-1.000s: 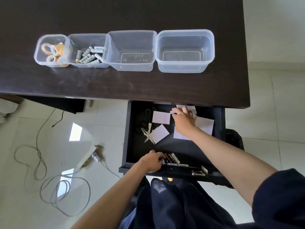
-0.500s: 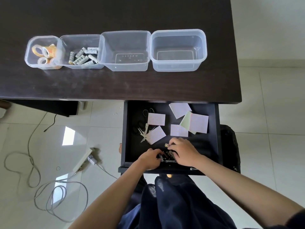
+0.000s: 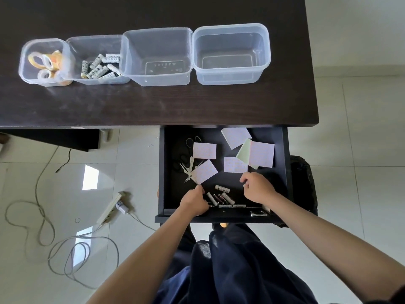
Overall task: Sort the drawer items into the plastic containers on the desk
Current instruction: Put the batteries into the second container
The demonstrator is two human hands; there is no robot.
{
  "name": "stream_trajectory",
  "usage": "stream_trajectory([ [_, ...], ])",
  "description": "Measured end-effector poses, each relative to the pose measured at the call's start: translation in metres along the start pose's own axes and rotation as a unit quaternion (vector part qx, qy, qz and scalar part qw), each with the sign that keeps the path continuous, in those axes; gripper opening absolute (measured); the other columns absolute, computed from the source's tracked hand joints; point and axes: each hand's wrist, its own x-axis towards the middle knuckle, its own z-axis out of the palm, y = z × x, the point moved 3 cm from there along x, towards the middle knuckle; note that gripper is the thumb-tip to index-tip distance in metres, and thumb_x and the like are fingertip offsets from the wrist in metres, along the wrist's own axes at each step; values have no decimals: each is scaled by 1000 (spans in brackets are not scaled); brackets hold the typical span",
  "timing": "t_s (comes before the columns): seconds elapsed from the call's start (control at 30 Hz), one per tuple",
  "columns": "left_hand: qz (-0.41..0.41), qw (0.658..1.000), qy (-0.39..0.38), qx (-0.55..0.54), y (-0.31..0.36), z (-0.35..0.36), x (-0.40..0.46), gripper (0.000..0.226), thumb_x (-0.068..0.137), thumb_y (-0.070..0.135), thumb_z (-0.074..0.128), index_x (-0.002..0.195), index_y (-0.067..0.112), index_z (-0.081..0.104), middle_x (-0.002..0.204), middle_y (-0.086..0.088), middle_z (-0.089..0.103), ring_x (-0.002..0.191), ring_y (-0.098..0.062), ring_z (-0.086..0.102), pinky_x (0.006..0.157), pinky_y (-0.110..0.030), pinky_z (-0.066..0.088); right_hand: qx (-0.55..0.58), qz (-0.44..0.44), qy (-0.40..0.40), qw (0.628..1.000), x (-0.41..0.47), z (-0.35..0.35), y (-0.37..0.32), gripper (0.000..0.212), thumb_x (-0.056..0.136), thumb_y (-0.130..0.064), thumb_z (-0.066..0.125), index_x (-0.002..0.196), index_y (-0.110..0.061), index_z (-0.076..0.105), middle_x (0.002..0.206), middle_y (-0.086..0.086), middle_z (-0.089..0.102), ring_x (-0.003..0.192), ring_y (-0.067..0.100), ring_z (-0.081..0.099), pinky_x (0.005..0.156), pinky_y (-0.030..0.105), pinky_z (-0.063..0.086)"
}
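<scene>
1. Drawer (image 3: 166, 172): pulled open below the desk's (image 3: 153, 106) front edge, near its right corner.
2. Left hand (image 3: 194, 202): at the drawer's front edge, fingers curled; whether they grip a battery cannot be told.
3. Right hand (image 3: 258, 189): in the drawer's front right part, fingers curled together; what they hold, if anything, cannot be told.
4. Loose batteries (image 3: 221, 197): between the two hands, along the drawer's front edge.
5. Paper notes (image 3: 235, 164): scattered toward the drawer's back; scissors (image 3: 188, 170) at its left.
6. Four clear containers in a row near the desk's back edge: tape container (image 3: 28, 71), battery container (image 3: 74, 42), two empty containers (image 3: 131, 44), (image 3: 266, 60).
</scene>
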Motion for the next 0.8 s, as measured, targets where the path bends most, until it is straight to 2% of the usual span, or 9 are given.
stream_trajectory([
  [0.1,3,1000,-22,-16,0,-1,0,39,87,13,52,126,11,44,112,-12,59,93,-24,58,72,-29,44,-58,35,-94,993,1,-2,7,23,80,-2,49,96,-12,61,105,6,62,93,25,59,80,38,51],
  [0.17,5,999,-35,-32,0,-1,0,38,86,10,50,124,11,45,109,-11,59,85,-20,55,68,-28,42,-62,27,-130,989,0,2,7,24,80,-1,48,97,-10,63,104,4,62,94,24,58,80,35,49],
  [0.27,9,997,-46,-54,0,-1,0,40,85,7,47,124,11,46,112,-13,59,88,-23,56,68,-28,43,-21,13,-158,987,-2,11,3,28,84,0,48,104,-14,62,98,-1,54,89,18,52,73,25,40],
  [0.37,13,995,-51,-82,0,1,2,47,83,4,48,129,12,40,105,-12,62,90,-22,58,73,-30,46,3,12,-158,987,-2,17,1,30,86,-4,54,113,-15,52,98,1,53,89,21,54,73,29,43],
  [0.43,26,994,-54,-91,0,1,3,54,83,3,52,133,16,35,90,-6,62,82,-18,57,73,-28,47,9,7,-160,987,-2,18,-1,41,85,-9,61,120,-18,42,96,4,55,89,24,59,78,37,51],
  [0.53,50,994,-64,-78,4,1,3,67,83,4,59,139,27,31,76,1,55,74,-14,55,70,-25,48,2,-20,-158,987,-3,19,-5,71,79,-13,72,134,-27,28,93,4,52,84,23,60,79,41,54],
  [0.63,71,994,-67,-52,8,2,3,71,82,6,63,141,32,32,85,-1,58,72,-11,53,61,-17,44,-33,-51,-156,986,-4,23,-10,88,75,-18,76,142,-36,22,109,9,53,92,26,60,82,41,53],
  [0.7,78,995,-57,-37,10,3,6,68,81,7,63,139,31,36,102,-9,61,78,-13,52,64,-18,42,-77,-62,-153,983,-2,26,-14,83,77,-23,74,141,-37,24,123,11,49,103,29,58,85,41,51],
  [0.8,78,996,-48,-17,9,7,10,56,78,8,64,127,28,47,97,-10,57,78,-16,53,64,-22,42,-125,-65,-160,977,-2,28,-18,69,81,-24,68,137,-36,29,124,9,45,98,30,58,73,39,51],
])
